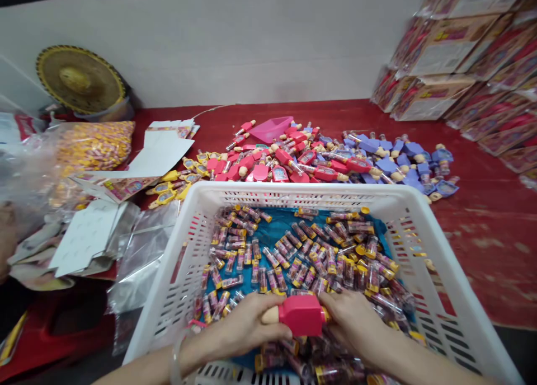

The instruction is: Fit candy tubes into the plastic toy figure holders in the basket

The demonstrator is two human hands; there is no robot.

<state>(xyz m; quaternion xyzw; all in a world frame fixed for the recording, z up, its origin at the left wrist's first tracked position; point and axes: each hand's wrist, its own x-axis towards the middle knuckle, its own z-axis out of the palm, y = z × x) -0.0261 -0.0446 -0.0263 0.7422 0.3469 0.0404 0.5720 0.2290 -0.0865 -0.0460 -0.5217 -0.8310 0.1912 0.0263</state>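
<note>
Over the basket, my left hand [251, 323] grips a red plastic toy [302, 315] by its cream-coloured end. My right hand [350, 320] closes round the toy's other end, where a yellow cap [325, 315] shows between toy and fingers. Whether a whole tube is behind that cap is hidden by the fingers. Below both hands is a white slotted plastic basket [302, 190] lined with a blue sheet [274, 228]. Many small clear tubes [308, 245] with yellow caps and purple-pink labels lie loose in it.
Behind the basket on the red table [495, 234] are heaps of red toys [289, 158], purple toys [392, 164] and yellow toys [168, 192]. Left are white cards [161, 153], clear bags [142, 262] and a bag of yellow pieces [94, 147]. Packaged boxes [457, 43] are stacked at right.
</note>
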